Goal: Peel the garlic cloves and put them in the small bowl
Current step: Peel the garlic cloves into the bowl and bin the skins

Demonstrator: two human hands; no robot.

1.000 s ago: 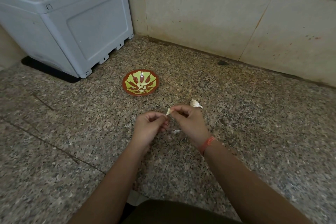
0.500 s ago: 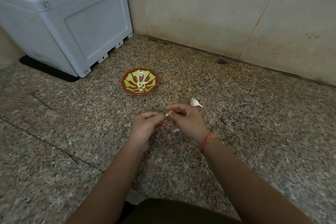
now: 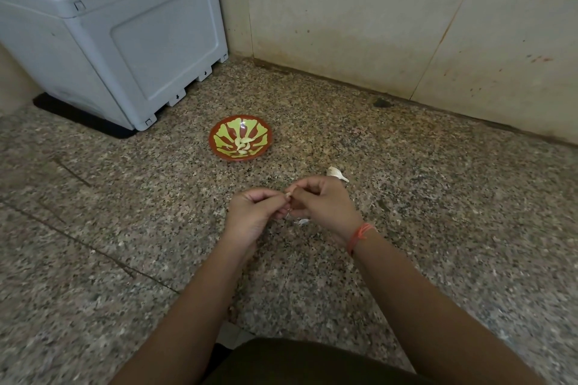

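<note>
Granite counter (image 3: pixel 125 228) lies under you — your left hand (image 3: pixel 253 212) and right hand (image 3: pixel 325 206) both pinch one clove (image 3: pixel 288 195) between curled fingertips. Beyond the grip sits the bowl (image 3: pixel 213 137), peeled cloves (image 3: pixel 243 145) inside; an unpeeled clove (image 3: pixel 336 172) lies just past your right hand.

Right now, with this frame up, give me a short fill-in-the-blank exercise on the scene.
1. The left hand and right hand together pinch one garlic ____.
2. Peeled cloves lie inside the small ____.
3. An orange thread circles the ____ wrist.
Missing words: clove; bowl; right.
</note>
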